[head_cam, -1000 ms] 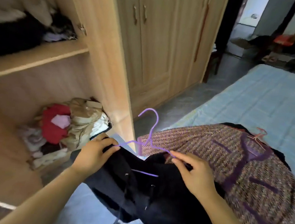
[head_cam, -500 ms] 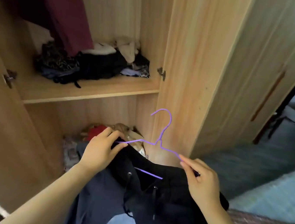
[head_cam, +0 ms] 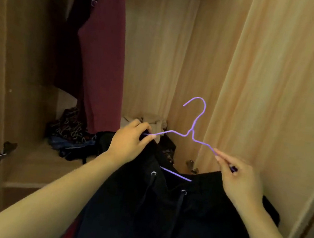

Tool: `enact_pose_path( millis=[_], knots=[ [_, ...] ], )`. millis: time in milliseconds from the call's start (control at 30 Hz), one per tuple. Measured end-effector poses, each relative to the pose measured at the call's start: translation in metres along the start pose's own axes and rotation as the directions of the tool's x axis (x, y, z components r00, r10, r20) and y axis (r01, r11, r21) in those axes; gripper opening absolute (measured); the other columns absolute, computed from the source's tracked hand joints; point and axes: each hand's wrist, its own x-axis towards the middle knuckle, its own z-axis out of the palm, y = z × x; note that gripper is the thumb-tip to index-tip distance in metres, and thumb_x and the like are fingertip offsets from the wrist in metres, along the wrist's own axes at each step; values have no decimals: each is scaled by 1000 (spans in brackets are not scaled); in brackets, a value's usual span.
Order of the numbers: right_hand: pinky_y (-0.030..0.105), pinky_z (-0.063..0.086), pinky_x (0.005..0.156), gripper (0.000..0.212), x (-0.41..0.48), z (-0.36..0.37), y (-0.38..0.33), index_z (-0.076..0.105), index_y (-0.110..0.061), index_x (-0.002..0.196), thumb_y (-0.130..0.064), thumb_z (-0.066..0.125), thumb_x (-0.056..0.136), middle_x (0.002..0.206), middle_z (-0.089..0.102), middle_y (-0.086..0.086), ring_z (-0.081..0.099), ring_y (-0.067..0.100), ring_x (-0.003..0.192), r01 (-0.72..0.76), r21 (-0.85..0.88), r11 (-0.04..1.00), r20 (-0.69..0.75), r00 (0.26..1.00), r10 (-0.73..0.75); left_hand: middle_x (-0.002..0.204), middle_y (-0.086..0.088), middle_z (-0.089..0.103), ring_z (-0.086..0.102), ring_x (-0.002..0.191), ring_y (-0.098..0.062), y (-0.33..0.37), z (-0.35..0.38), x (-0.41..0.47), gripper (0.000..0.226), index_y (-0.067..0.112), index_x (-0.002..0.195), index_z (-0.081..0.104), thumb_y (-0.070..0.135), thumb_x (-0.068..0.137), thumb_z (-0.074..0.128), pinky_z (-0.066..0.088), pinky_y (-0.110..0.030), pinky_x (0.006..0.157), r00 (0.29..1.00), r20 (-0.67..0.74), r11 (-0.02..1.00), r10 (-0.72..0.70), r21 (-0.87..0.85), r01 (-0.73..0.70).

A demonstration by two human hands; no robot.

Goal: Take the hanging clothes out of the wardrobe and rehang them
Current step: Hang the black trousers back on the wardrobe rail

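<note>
While the left hand [head_cam: 130,141] curls its fingers round the left shoulder of the purple wire hanger [head_cam: 192,131], bunching black cloth beneath them with the thumb lying along the wire, the right hand [head_cam: 241,179] pinches the right shoulder of the wire between thumb and forefinger, its other fingers loosely bent underneath. Between them the hanger is held level in front of the open wardrobe [head_cam: 272,93], close to its right inner wall, with the hook upright, its opening turned left and catching on nothing. A black garment [head_cam: 160,217] is draped on the hanger and falls toward the near edge between the two forearms. Two metal eyelets [head_cam: 153,173] show near its top, each with a dark drawstring [head_cam: 178,205] hanging from it. A short stretch of the hanger's lower bar shows across the cloth's opening, just above the right eyelet. Farther in and to the left, a maroon garment [head_cam: 103,54] hangs inside the wardrobe, its lower edge coming down to a pile of dark patterned clothes [head_cam: 68,130] on the wooden shelf [head_cam: 35,163]; whether hem and pile touch I cannot tell. A beige bundle [head_cam: 152,121] sits at the far back of that shelf, just beyond the left hand. One metal hinge [head_cam: 1,152] is fixed on the left panel.
</note>
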Motion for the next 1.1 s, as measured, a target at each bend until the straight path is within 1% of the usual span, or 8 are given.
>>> enact_pose_path(
  millis=[167, 300, 433, 533, 633, 767, 967, 1100],
  knots=[
    [7, 37, 52, 20, 94, 22, 23, 70, -41, 98, -25, 64, 86, 57, 56, -32, 52, -7, 57, 2, 74, 997, 4, 1000, -2, 84, 7, 50, 53, 77, -12, -27, 26, 102, 41, 29, 89, 61, 63, 79, 39, 44, -34, 66, 997, -54, 996, 51, -77, -55],
    [2, 37, 65, 31, 170, 28, 29, 65, -36, 112, -21, 67, 85, 64, 58, -33, 54, -17, 68, 101, 79, 992, 179, 977, -114, 81, 6, 53, 54, 77, -8, -51, 39, 186, 36, 36, 78, 61, 65, 73, 41, 44, -34, 71, 994, -87, 984, 72, -157, -85],
    [9, 39, 85, 40, 240, 27, 36, 61, -45, 113, -24, 71, 81, 90, 66, -26, 58, -12, 93, 156, 41, 987, 259, 952, -161, 78, 3, 55, 55, 78, -12, -78, 49, 256, 15, 40, 72, 57, 52, 81, 59, 42, -33, 74, 988, -142, 980, 58, -180, -84],
    [6, 39, 83, 37, 285, 33, 40, 63, -45, 106, -17, 69, 83, 93, 66, -23, 59, -10, 92, 232, -11, 973, 191, 955, -226, 78, 5, 56, 55, 79, -13, -87, 58, 301, 20, 40, 71, 56, 32, 87, 65, 42, -30, 73, 981, -177, 971, 81, -210, -118],
    [4, 39, 75, 31, 323, 49, 42, 67, -38, 105, -16, 69, 83, 85, 64, -28, 58, -10, 87, 289, -67, 955, 76, 956, -284, 81, 7, 56, 55, 81, -9, -98, 70, 350, 18, 41, 70, 56, 37, 87, 63, 41, -28, 72, 975, -192, 951, 113, -262, -162],
    [12, 43, 67, 24, 376, 64, 42, 68, -43, 92, -21, 69, 82, 71, 59, -42, 58, -10, 72, 256, -170, 951, -140, 950, -281, 84, 7, 59, 55, 84, -8, -102, 81, 419, 17, 36, 70, 58, 46, 83, 59, 43, -31, 76, 962, -217, 923, 164, -309, -227],
    [32, 52, 69, 14, 460, 84, 24, 72, -35, 95, -28, 63, 87, 73, 66, -13, 60, 6, 68, 166, -318, 933, -238, 939, -248, 77, 8, 61, 56, 77, -12, -114, 85, 519, 19, 30, 69, 60, 37, 87, 61, 44, -33, 69, 926, -288, 898, 244, -294, -328],
    [26, 48, 65, 14, 500, 101, 15, 72, -36, 96, -34, 63, 86, 73, 62, -13, 54, 1, 65, 124, -456, 881, -328, 897, -296, 77, 8, 59, 56, 76, -10, -133, 95, 569, 21, 34, 67, 57, 39, 87, 59, 44, -32, 66, 897, -336, 868, 286, -304, -391]
  ],
)
